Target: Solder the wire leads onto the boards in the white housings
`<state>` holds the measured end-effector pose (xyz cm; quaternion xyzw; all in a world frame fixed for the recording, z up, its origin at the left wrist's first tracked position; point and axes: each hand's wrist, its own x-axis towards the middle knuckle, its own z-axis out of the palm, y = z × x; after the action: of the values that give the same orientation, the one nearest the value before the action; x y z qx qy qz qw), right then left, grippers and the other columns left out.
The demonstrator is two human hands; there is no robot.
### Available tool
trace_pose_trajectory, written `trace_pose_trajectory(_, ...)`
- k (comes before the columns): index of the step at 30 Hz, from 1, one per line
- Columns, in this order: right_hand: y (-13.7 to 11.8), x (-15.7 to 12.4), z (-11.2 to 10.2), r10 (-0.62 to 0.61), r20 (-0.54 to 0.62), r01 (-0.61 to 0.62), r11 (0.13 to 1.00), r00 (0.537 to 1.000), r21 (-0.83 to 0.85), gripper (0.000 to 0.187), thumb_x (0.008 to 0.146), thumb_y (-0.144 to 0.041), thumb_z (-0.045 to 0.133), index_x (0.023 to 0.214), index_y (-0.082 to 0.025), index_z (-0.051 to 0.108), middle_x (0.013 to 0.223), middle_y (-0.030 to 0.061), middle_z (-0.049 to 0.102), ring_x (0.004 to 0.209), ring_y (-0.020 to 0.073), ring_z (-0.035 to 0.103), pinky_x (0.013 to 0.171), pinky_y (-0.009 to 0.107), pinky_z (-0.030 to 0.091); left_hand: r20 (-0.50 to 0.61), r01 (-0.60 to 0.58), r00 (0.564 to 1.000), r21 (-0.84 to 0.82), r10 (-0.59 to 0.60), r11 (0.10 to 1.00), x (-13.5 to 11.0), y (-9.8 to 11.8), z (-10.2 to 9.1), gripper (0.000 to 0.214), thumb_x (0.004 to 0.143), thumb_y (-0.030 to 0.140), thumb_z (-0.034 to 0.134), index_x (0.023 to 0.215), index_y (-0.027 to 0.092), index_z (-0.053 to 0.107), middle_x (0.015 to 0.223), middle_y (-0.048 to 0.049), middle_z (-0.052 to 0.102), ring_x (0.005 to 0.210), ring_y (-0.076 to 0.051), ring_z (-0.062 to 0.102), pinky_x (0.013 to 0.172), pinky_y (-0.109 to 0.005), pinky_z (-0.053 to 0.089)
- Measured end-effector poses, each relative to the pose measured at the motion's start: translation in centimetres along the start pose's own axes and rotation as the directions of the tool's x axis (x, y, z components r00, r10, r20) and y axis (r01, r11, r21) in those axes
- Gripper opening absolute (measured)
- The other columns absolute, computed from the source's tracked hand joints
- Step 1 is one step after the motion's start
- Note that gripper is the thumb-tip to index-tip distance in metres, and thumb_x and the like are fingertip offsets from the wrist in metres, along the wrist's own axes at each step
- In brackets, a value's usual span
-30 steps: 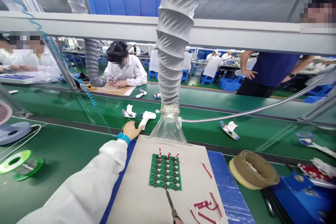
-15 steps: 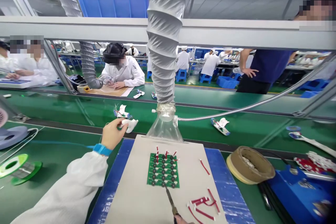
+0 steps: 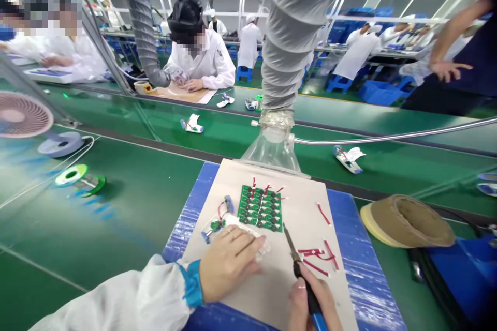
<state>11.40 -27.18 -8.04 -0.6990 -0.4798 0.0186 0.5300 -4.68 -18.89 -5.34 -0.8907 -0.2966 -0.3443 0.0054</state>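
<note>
My left hand [image 3: 229,264] is closed over a white plastic housing [image 3: 235,222], its fingers partly hiding and blurring it. Red wires and a small green board hang out at the housing's left end, next to a blue-grey part [image 3: 228,204]. In my right hand [image 3: 324,297] is a soldering iron [image 3: 298,268], its tip pointing up and left, close to the lower right corner of a green circuit board panel [image 3: 260,209]. Short red wires stand at the panel's top edge, and a thin white wire lies across it. Several loose red wires [image 3: 316,258] lie right of the iron.
The work lies on a pale board [image 3: 310,186] over a blue base [image 3: 368,264]. A clear fume hood [image 3: 272,150] with a grey duct stands behind. To the right is a tape roll [image 3: 407,220]; leftward are a solder spool [image 3: 81,180] and a fan [image 3: 25,114]. Co-workers sit across the belt.
My left hand has come back from the belt to the pale board with the white housing. The soldering iron and right hand show more fully as the view has tilted down.
</note>
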Motion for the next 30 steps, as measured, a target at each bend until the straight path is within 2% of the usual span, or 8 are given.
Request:
trace_pose_trajectory(3,0.0,0.0,0.0,0.047,-0.040,-0.045,0.997,0.998,0.056,0.028,0.093,-0.040,0.055,0.101,-0.016,0.068,0.081,0.0073,0.068,0.064,0.0156,0.064,0.059,0.027,0.048,-0.008,0.122,0.992,-0.103,-0.123,0.987,0.6,0.2,-1.4,0.050,0.093,0.049,0.054,0.129,0.014,0.051,0.103,-0.0114,0.071,0.093,-0.022,0.065,0.084,-0.038,0.054)
trace_pose_trajectory(9,0.4,-0.6,1.0,-0.007,0.118,-0.008,0.992,0.993,0.124,0.029,0.093,-0.035,0.057,0.115,-0.019,0.064,0.092,0.0048,0.074,0.083,0.0160,0.071,0.083,0.026,0.052,0.181,0.381,0.921,-0.249,-0.344,0.890,0.4,-4.7,-4.2,0.033,0.092,0.018,0.057,0.125,0.020,0.058,0.114,-0.0088,0.068,0.105,-0.021,0.063,0.093,-0.036,0.053)
trace_pose_trajectory(12,-0.2,-0.7,1.4,-0.012,0.232,-0.019,0.991,0.973,0.133,0.030,0.096,-0.036,0.050,0.120,-0.022,0.060,0.104,0.0023,0.073,0.097,0.0141,0.070,0.094,0.024,0.048,0.256,0.363,0.923,-0.330,-0.288,0.871,0.3,-6.3,-3.6,0.041,0.092,0.012,0.051,0.131,0.021,0.055,0.128,-0.0107,0.063,0.119,-0.022,0.058,0.102,-0.039,0.050)
trace_pose_trajectory(15,-0.9,-0.5,1.6,-0.006,0.293,-0.035,0.990,0.956,0.134,0.028,0.098,-0.032,0.047,0.122,-0.022,0.058,0.110,0.0018,0.072,0.098,0.0131,0.070,0.092,0.022,0.050,0.321,0.270,0.935,-0.378,-0.148,0.886,0.8,-6.9,-2.7,0.045,0.092,0.006,0.044,0.132,0.023,0.056,0.136,-0.0106,0.058,0.125,-0.023,0.054,0.103,-0.043,0.048)
trace_pose_trajectory(19,-1.2,-0.3,1.7,0.029,0.339,-0.069,0.992,0.940,0.105,0.028,0.098,-0.032,0.045,0.121,-0.022,0.057,0.115,0.0030,0.070,0.097,0.0136,0.070,0.087,0.022,0.053,0.363,0.200,0.930,-0.386,-0.052,0.901,1.6,-7.3,-2.1,0.029,0.092,0.012,0.054,0.115,0.022,0.068,0.116,-0.0084,0.069,0.108,-0.022,0.060,0.095,-0.040,0.051)
trace_pose_trajectory(25,-1.2,0.0,1.5,0.036,0.342,-0.048,0.999,0.939,0.026,0.031,0.098,-0.035,0.044,0.123,-0.021,0.056,0.109,0.0034,0.072,0.094,0.0151,0.071,0.082,0.023,0.054,0.302,0.251,0.940,-0.289,-0.161,0.924,1.6,-7.7,-1.7,0.003,0.084,0.017,0.071,0.081,0.017,0.072,0.079,-0.0035,0.068,0.078,-0.017,0.060,0.074,-0.029,0.050)
trace_pose_trajectory(27,-1.6,0.2,1.4,0.057,0.355,-0.053,0.998,0.933,-0.022,0.032,0.098,-0.037,0.043,0.123,-0.021,0.056,0.109,0.0033,0.072,0.096,0.0156,0.070,0.082,0.023,0.053,0.196,0.340,0.935,-0.272,-0.294,0.900,1.2,-7.2,-1.3,0.007,0.083,0.017,0.071,0.076,0.017,0.071,0.075,-0.0020,0.064,0.074,-0.015,0.059,0.070,-0.026,0.049)
trace_pose_trajectory(30,-2.6,0.5,1.3,0.087,0.354,-0.079,0.996,0.931,-0.037,0.032,0.099,-0.039,0.041,0.121,-0.022,0.056,0.109,0.0034,0.072,0.095,0.0160,0.070,0.084,0.024,0.053,-0.015,0.493,0.860,-0.226,-0.509,0.840,0.5,-6.2,-0.3,0.011,0.083,0.015,0.069,0.072,0.016,0.068,0.068,0.0009,0.056,0.063,-0.012,0.054,0.060,-0.023,0.045)
